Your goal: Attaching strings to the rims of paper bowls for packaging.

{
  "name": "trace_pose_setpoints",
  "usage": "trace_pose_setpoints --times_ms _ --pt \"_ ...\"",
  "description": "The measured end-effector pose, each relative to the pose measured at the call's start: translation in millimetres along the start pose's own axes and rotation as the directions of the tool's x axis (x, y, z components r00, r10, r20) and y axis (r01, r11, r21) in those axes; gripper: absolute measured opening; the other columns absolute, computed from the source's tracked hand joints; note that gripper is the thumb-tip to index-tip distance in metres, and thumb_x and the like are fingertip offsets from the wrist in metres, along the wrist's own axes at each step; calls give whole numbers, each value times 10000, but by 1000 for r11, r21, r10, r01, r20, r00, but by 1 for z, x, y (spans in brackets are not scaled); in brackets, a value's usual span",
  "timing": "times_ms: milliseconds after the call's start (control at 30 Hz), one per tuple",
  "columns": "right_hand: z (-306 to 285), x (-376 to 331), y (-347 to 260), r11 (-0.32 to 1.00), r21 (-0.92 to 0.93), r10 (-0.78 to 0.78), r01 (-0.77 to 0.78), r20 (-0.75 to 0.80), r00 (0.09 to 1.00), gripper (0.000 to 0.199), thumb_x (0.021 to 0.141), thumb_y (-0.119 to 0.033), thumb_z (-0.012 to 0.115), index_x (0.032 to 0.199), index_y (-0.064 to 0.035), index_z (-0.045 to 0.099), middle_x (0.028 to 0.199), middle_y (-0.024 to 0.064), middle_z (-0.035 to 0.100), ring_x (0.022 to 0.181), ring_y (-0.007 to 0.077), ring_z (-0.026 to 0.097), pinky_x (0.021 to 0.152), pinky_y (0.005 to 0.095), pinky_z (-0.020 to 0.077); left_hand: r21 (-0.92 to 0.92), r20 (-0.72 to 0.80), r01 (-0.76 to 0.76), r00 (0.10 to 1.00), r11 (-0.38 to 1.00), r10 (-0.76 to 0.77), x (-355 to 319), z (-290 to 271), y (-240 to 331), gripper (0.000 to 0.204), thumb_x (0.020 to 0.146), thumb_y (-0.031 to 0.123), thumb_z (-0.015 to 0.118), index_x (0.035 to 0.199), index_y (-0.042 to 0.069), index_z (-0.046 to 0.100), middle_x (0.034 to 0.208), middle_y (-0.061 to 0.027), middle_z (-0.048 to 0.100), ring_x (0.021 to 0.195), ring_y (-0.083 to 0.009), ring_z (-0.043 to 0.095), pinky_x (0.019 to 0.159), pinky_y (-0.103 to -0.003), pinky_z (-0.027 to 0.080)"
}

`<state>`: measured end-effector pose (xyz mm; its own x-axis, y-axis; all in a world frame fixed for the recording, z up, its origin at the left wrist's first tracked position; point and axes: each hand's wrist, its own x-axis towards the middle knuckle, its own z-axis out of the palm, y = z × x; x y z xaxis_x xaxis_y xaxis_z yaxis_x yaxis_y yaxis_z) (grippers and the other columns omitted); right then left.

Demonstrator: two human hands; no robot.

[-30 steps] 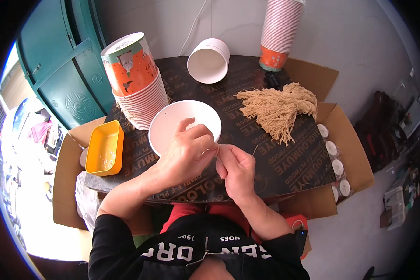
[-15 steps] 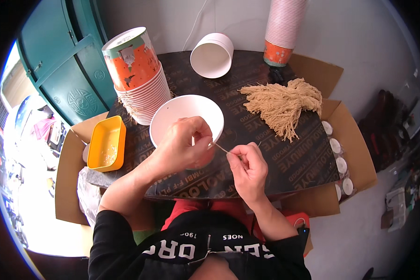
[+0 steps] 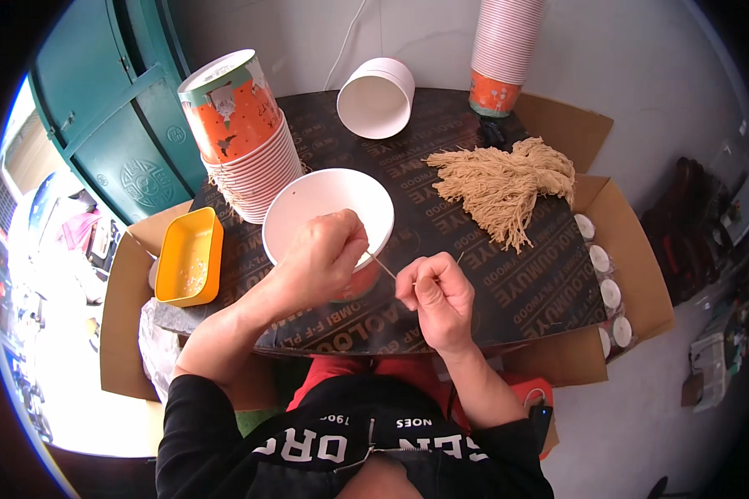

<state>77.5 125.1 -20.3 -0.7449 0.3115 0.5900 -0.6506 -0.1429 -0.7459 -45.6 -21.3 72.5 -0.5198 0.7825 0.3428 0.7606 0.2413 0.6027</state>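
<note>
A short length of tan string (image 3: 381, 264) is stretched between my two hands. My left hand (image 3: 324, 249) is closed in a fist around one end, over the near rim of a paper bucket (image 3: 329, 193). That bucket stands with its white inside facing up, and a little of its orange outside shows below my hand. A small hole marks its far wall. Slightly nearer me and to the right, my right hand (image 3: 443, 295) pinches the string's other end between thumb and curled fingers. A thin tip of string pokes out beyond the right fingers. What lies inside my left fist is hidden.
On the dark table (image 3: 341, 328) are a tall bucket stack (image 3: 245, 137) at left, a yellow tray (image 3: 190, 258), a tipped white bucket (image 3: 376, 100), a bundle of tan strings (image 3: 503, 187) and another bucket stack (image 3: 499, 58). Cardboard boxes (image 3: 628, 258) flank the table.
My left hand has moved slightly left and turned into a tighter fist. The right fingers have curled in further, with the thumb over them. The bucket has shifted a little left.
</note>
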Motion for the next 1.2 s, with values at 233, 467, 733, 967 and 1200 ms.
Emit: trace_pose_setpoints --times_ms 233,467,733,967,1200 --pt "-2 7 -1 991 -36 128 -131 -68 989 231 1047 -234 519 906 -55 479 784 32 548 590 39 367 511 182 289 5 -19 86 996 996 -86 -1 1 3 108 886 65 603 842 -32 624 700 -137 627 669 -219 619 613 -341 478" --pt "-25 26 -2 935 254 289 -247 -141 947 147 1020 -172 567 978 -32 583 911 41 593 621 50 433 532 195 351 -172 143 73 989 982 -49 -3 -47 -14 166 912 -27 485 931 -15 649 814 -94 638 754 -141 634 711 -282 512" --pt "-52 37 -12 946 239 280 -221 -253 926 109 1004 -162 593 964 -61 600 805 -4 557 585 30 403 493 190 313 578 240 -187 969 794 54 -11 -84 -70 435 759 -147 583 1106 79 718 1569 -111 371 1479 -359 252 1182 -483 299" --pt "-30 31 -49 949 270 231 -162 -246 941 132 1021 -125 514 1072 -29 589 839 26 570 581 50 399 515 195 321 461 218 -327 943 825 252 -37 -65 -35 134 710 43 738 811 80 658 927 -48 680 1323 -332 481 1182 -612 193" --pt "4 19 -48 841 497 275 -212 -56 960 229 1001 -211 531 1117 -18 572 963 54 575 623 84 437 534 237 355 486 130 -320 947 813 295 -32 9 1 175 788 100 726 917 65 612 735 -69 594 816 -279 634 1117 -595 309"
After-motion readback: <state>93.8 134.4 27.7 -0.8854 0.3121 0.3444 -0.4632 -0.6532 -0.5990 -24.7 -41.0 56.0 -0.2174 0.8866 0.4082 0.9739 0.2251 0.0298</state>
